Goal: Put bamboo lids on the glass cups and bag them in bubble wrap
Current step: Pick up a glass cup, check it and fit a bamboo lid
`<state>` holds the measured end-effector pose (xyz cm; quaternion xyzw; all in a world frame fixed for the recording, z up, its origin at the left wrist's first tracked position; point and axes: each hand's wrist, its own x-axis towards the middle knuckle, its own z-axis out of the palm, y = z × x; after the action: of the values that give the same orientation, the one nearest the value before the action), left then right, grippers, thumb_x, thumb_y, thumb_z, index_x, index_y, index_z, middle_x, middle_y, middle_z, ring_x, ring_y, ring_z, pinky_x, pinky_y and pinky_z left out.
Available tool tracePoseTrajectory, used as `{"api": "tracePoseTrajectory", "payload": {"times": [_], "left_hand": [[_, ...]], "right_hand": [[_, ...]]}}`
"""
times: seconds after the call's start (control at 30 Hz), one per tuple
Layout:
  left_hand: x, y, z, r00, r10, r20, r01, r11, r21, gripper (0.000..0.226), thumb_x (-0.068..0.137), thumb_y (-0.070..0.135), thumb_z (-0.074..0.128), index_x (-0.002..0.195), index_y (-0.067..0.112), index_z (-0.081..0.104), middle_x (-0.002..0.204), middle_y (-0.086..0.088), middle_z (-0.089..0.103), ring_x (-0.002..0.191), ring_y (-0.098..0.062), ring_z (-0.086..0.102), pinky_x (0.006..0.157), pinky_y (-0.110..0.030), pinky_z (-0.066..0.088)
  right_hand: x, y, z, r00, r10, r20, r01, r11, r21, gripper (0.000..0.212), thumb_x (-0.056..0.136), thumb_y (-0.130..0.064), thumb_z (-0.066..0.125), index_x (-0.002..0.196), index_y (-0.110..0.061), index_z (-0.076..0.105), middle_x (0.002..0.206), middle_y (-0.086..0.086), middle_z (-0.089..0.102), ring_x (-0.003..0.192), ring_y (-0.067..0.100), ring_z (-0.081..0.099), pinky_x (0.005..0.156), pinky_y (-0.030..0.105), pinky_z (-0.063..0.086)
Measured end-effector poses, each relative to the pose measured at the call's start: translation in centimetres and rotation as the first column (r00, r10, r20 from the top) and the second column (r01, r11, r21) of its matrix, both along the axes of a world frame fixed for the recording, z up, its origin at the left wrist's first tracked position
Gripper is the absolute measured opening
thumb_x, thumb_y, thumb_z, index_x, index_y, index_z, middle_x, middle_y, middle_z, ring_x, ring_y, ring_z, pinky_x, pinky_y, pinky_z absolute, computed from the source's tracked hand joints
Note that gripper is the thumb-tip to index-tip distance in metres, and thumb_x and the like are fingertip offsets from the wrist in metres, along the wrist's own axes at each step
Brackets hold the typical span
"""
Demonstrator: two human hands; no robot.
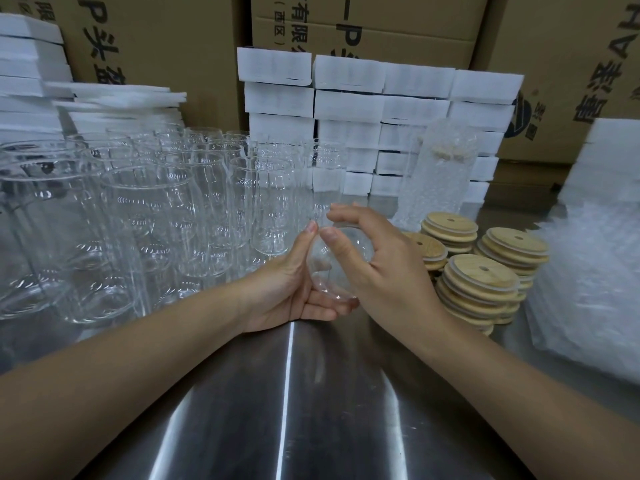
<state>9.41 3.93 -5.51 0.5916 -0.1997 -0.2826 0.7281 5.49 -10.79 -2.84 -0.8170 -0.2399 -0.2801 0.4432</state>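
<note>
A clear glass cup (329, 271) is tilted with its base toward me, above the middle of the steel table. My left hand (291, 285) cradles it from the left and below, fingers curled under it. My right hand (374, 261) grips it from the right, thumb on its near side and fingers arched over the top. Stacks of round bamboo lids (481, 275) with a small hole stand just right of my right hand. A pile of bubble wrap bags (588, 271) lies at the far right. One cup wrapped in bubble wrap (436, 174) stands behind the lids.
Several empty glass cups (149, 216) crowd the table's left half. White foam blocks (381, 109) are stacked at the back, with more foam blocks (27, 74) at the far left, in front of cardboard boxes (363, 26). Bare steel table (311, 410) lies in front of my hands.
</note>
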Motion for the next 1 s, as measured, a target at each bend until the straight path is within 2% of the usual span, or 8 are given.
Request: {"api": "tracePoseTrajectory", "payload": {"times": [0.2, 0.33, 0.43, 0.57, 0.7, 0.83, 0.93, 1.0], "left_hand": [[0.1, 0.0, 0.0, 1.0, -0.008, 0.016, 0.007, 0.999, 0.042, 0.075, 0.071, 0.08, 0.031, 0.076, 0.02, 0.076, 0.073, -0.004, 0.07, 0.065, -0.013, 0.068, 0.058, -0.02, 0.054], [0.2, 0.0, 0.0, 1.0, -0.011, 0.006, 0.011, 0.999, 0.043, 0.076, 0.07, 0.08, 0.031, 0.079, 0.019, 0.077, 0.072, -0.005, 0.07, 0.063, -0.013, 0.067, 0.056, -0.019, 0.053], [0.2, 0.0, 0.1, 1.0, -0.013, 0.014, 0.012, 0.999, 0.051, 0.077, 0.072, 0.078, 0.028, 0.081, 0.019, 0.077, 0.071, -0.005, 0.07, 0.062, -0.012, 0.067, 0.056, -0.019, 0.053], [0.2, -0.1, -0.2, 1.0, 0.007, 0.015, -0.008, 0.999, 0.031, 0.085, 0.075, 0.077, 0.03, 0.114, 0.01, 0.063, 0.073, -0.008, 0.07, 0.062, -0.015, 0.067, 0.057, -0.021, 0.055], [-0.1, -0.1, -0.2, 0.999, 0.011, 0.044, -0.01, 1.0, -0.014, 0.073, 0.074, 0.079, 0.038, 0.097, 0.021, 0.074, 0.079, -0.005, 0.071, 0.071, -0.013, 0.069, 0.063, -0.024, 0.056], [-0.1, -0.1, -0.6, 0.994, 0.046, 0.094, -0.042, 0.998, -0.048, 0.063, 0.077, 0.078, 0.034, 0.13, 0.047, 0.048, 0.102, 0.001, 0.072, 0.081, -0.01, 0.07, 0.074, -0.029, 0.057], [0.0, -0.2, -0.7, 0.988, 0.078, 0.132, -0.067, 0.994, -0.084, 0.076, 0.072, 0.079, 0.052, 0.139, 0.044, 0.043, 0.11, -0.014, 0.066, 0.089, -0.019, 0.069, 0.089, -0.042, 0.052], [-0.2, -0.3, -0.7, 0.985, 0.072, 0.157, -0.053, 0.991, -0.122, 0.075, 0.065, 0.077, 0.066, 0.132, 0.049, 0.051, 0.105, -0.012, 0.068, 0.085, -0.019, 0.069, 0.085, -0.039, 0.055]], "right_hand": [[0.3, 0.0, -0.3, 0.999, 0.022, 0.035, -0.023, 1.0, 0.01, 0.036, 0.096, -0.036, 0.043, 0.115, -0.016, 0.066, 0.117, -0.014, 0.06, 0.12, 0.002, 0.052, 0.102, 0.02, 0.038], [0.3, 0.1, -0.3, 0.997, 0.033, 0.064, -0.034, 0.999, 0.019, 0.035, 0.099, -0.029, 0.039, 0.113, -0.013, 0.067, 0.11, -0.015, 0.06, 0.113, 0.0, 0.053, 0.098, 0.016, 0.039], [0.2, 0.2, -0.2, 0.999, 0.03, 0.038, -0.032, 0.999, 0.044, 0.038, 0.099, -0.029, 0.036, 0.114, -0.012, 0.066, 0.113, -0.013, 0.061, 0.118, 0.005, 0.054, 0.101, 0.018, 0.038], [-0.3, 0.3, -0.1, 0.999, 0.034, 0.01, -0.035, 0.996, 0.086, 0.037, 0.098, -0.029, 0.036, 0.119, -0.014, 0.063, 0.115, -0.013, 0.06, 0.118, -0.003, 0.05, 0.098, 0.009, 0.035], [-1.0, 0.6, -0.2, 1.0, 0.014, -0.024, -0.011, 0.994, 0.112, 0.033, 0.093, -0.031, 0.04, 0.122, -0.028, 0.055, 0.141, -0.016, 0.042, 0.142, 0.001, 0.026, 0.116, 0.024, 0.021], [-1.4, 0.7, -0.1, 1.0, -0.01, -0.005, 0.011, 0.975, 0.224, 0.043, 0.086, -0.03, 0.05, 0.123, -0.046, 0.034, 0.153, -0.016, 0.019, 0.144, -0.005, 0.009, 0.117, 0.019, 0.012], [-1.3, 0.7, -0.3, 1.0, -0.029, 0.002, 0.028, 0.962, 0.27, 0.063, 0.082, -0.034, 0.059, 0.133, -0.044, 0.024, 0.157, -0.014, 0.008, 0.142, -0.01, 0.003, 0.113, 0.008, 0.01], [-1.2, 0.8, -0.3, 0.999, -0.031, 0.009, 0.027, 0.954, 0.298, 0.071, 0.079, -0.034, 0.064, 0.134, -0.047, 0.02, 0.158, -0.011, 0.004, 0.144, -0.004, 0.002, 0.119, 0.024, 0.014]]}}
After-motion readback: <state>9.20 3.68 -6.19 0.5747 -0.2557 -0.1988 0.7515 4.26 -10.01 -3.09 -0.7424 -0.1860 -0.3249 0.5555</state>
